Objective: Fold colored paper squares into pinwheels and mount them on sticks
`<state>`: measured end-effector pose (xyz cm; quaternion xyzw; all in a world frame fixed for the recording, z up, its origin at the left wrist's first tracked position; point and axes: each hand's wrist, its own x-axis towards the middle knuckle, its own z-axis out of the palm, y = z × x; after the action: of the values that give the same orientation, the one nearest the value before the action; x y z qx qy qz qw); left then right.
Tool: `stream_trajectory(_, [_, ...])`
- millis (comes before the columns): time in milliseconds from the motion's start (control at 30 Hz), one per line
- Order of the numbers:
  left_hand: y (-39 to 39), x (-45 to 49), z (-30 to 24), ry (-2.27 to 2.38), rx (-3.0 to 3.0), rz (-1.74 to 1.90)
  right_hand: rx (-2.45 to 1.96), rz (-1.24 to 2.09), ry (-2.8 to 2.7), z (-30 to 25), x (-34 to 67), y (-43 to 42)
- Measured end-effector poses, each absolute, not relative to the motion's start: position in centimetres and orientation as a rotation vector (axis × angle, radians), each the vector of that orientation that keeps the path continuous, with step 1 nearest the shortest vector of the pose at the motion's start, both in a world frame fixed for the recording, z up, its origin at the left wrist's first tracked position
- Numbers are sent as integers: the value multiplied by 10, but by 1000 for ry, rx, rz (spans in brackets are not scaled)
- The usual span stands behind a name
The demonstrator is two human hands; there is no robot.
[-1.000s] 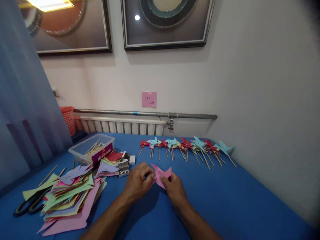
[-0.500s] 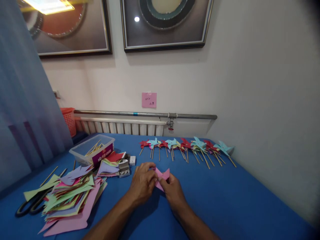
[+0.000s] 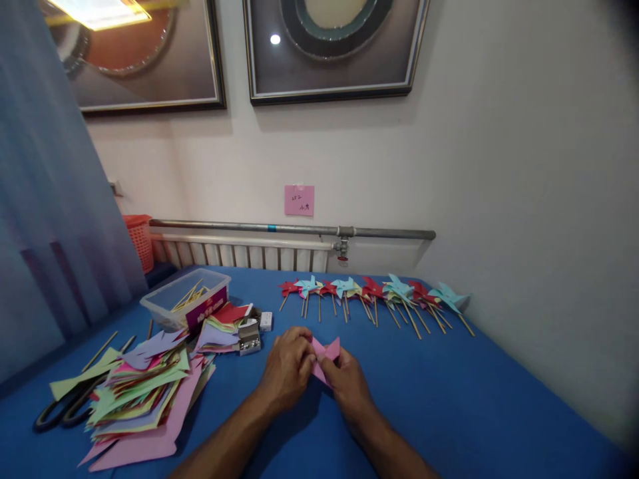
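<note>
Both hands meet over the middle of the blue table, round a pink paper pinwheel (image 3: 327, 350) with folded blades. My left hand (image 3: 289, 364) is closed on its left side, fingertips close to the centre. My right hand (image 3: 346, 378) pinches it from the right, the thumb pressed near the middle. Whether a pin or stick is between the fingers is hidden. Left of my hands, an open small box of pins (image 3: 249, 340) stands beside a short stack of cut paper (image 3: 219, 332).
Finished pinwheels (image 3: 372, 289) on sticks lie in a row along the back. A clear plastic box (image 3: 162, 303) holds wooden sticks. At the left are a large pile of coloured paper (image 3: 142, 399) and scissors (image 3: 50, 418). The blue table (image 3: 429, 399) meets a wall at right.
The camera view has shifted very slightly. Both hands stay on the pink pinwheel, with almost no visible movement of the fingers.
</note>
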<state>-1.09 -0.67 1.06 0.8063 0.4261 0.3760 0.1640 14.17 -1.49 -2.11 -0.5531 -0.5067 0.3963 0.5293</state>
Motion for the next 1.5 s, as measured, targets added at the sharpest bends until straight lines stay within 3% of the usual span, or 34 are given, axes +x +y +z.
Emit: stream_trajectory(1500, [-5,0,-2,1296,2141,1210,-1126,1043,-1070,-26,139,-13])
